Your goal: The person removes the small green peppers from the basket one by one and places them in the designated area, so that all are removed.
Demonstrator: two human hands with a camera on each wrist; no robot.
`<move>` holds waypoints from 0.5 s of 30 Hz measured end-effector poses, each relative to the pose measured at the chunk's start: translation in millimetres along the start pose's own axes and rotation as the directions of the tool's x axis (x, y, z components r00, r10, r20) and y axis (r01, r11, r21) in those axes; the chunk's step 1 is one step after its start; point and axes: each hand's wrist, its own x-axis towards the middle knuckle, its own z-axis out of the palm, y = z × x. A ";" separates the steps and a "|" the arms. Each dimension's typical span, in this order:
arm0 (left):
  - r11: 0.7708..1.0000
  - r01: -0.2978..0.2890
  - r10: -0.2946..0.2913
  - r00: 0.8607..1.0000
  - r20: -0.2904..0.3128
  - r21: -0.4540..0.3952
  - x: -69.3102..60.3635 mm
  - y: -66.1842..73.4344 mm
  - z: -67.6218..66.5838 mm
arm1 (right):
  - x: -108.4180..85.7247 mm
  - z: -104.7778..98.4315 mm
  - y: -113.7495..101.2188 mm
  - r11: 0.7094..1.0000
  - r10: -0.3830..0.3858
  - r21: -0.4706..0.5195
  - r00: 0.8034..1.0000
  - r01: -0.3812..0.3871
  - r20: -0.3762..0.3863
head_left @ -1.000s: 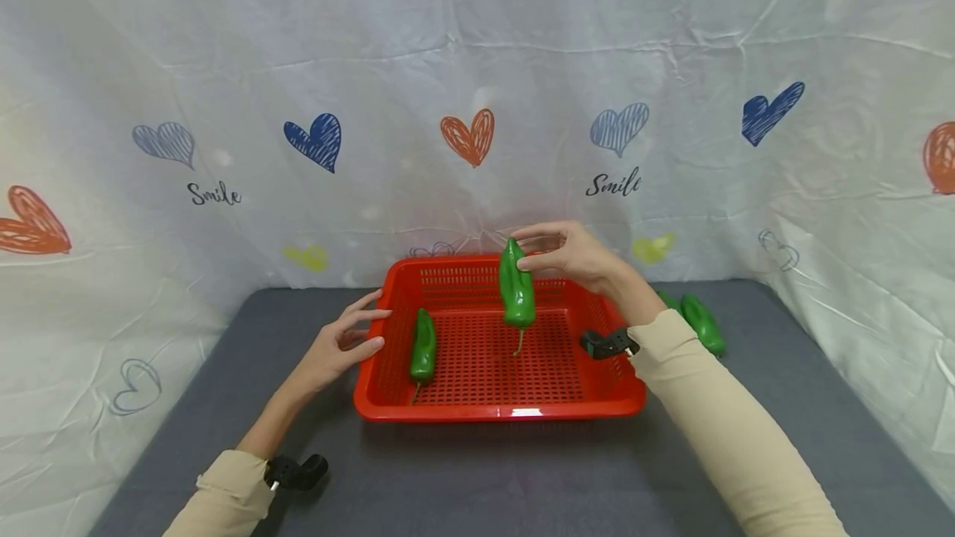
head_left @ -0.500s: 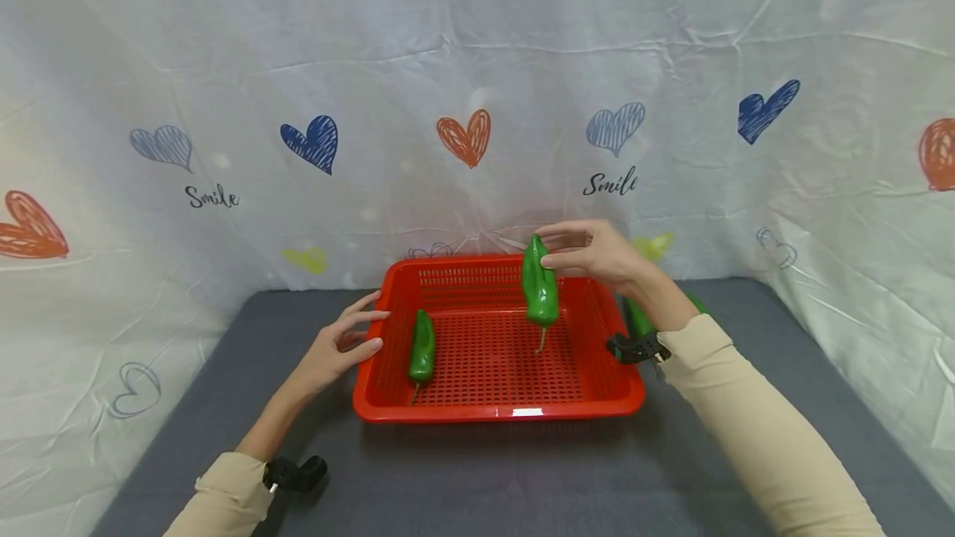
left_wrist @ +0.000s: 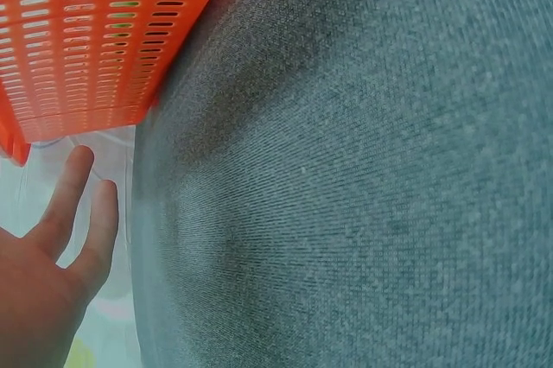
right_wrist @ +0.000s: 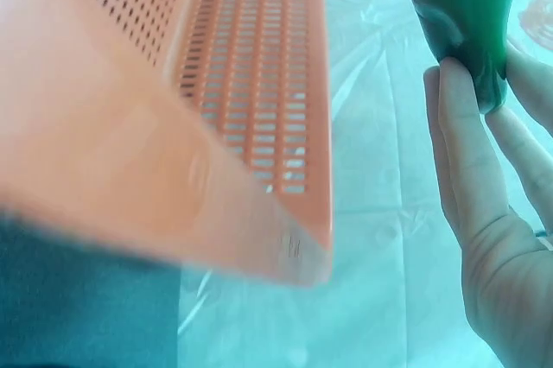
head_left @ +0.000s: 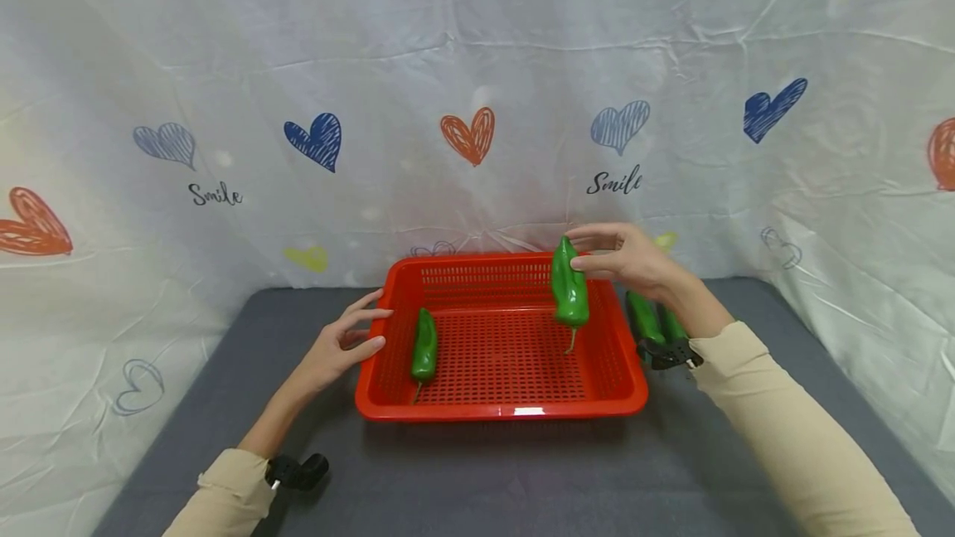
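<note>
Over right side of red plastic basket with holes (head_left: pixel 500 413), my right hand (head_left: pixel 627 259) pinches long shiny green pepper (head_left: pixel 570 288), stem down. My left hand (head_left: pixel 339 346), fingers spread, at basket's left rim. Another green pepper (head_left: pixel 424 348) lies inside.

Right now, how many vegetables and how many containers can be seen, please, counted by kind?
Rectangular red plastic basket: 1
Long glossy green peppers: 4 (1 in the right hand, 1 inside the basket, 2 beside it, partly hidden)
Total: 5
</note>
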 end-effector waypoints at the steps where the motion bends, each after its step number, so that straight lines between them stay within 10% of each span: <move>1: 1.000 0.000 0.000 1.000 0.000 0.001 0.3 0.2 0.2 | -1.5 -2.1 0.5 1.000 -0.002 0.005 1.000 0.002 0.000; 15: 1.000 0.011 -0.011 1.000 -0.003 0.019 0.1 0.7 0.8 | -29.8 -36.4 5.4 1.000 -0.008 -0.015 0.998 0.007 -0.058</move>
